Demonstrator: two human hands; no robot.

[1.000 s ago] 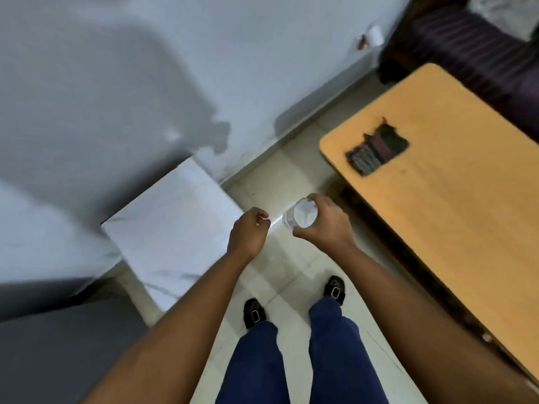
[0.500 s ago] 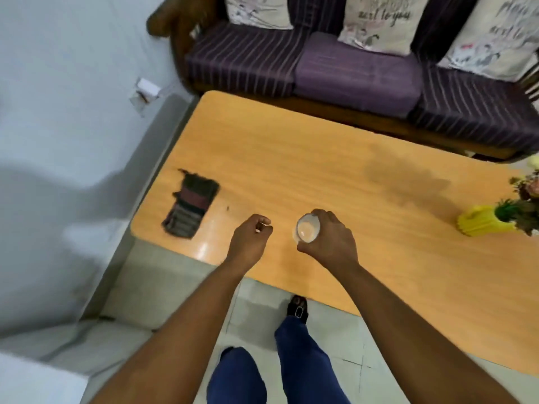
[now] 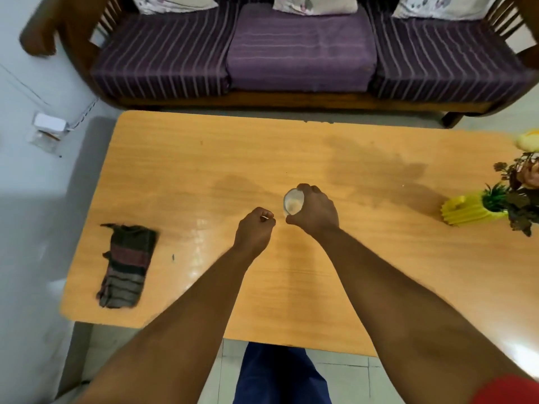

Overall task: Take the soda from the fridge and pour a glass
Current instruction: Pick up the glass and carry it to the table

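Both arms outstretched over table [image 3: 379, 272] | right hand [image 3: 316, 209] grasps glass [image 3: 293, 202] | left hand [image 3: 254, 233] clenched, empty

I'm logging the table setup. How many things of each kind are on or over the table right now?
Glass, held in the right hand: 1
Folded cloth: 1
Yellow vase with flowers: 1
Total: 3

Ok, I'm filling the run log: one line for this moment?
right hand grips glass | left hand fisted, contents unclear | both over table | soda unseen
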